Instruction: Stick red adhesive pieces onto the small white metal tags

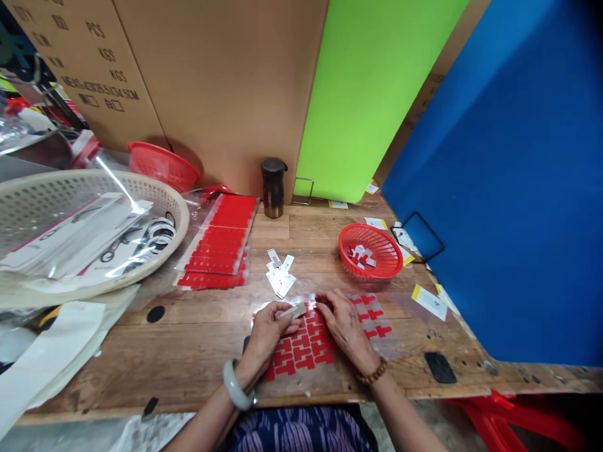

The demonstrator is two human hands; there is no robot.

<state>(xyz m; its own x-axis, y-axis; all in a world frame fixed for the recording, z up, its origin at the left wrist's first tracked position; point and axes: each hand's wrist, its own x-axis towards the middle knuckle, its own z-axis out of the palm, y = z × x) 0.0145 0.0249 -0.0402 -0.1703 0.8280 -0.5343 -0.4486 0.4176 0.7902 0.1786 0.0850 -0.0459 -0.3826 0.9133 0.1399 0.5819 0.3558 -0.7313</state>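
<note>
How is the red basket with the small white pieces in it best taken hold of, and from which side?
Probably by the near-left rim of the red basket, with the right hand coming from the front left and pinching the wall. The basket sits upright, its open rim raised; a black wire frame stands close on its right. Keeping it level should hold the white pieces in.

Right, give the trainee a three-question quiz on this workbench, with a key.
1. Which hand holds the small pale piece?
2. True or false: the dark tumbler lies on its side.
3. The flat shapes beside the right hand are: A) blue; B) red; C) green.

Key:
1. The left hand.
2. False; it stands upright.
3. B.
</note>
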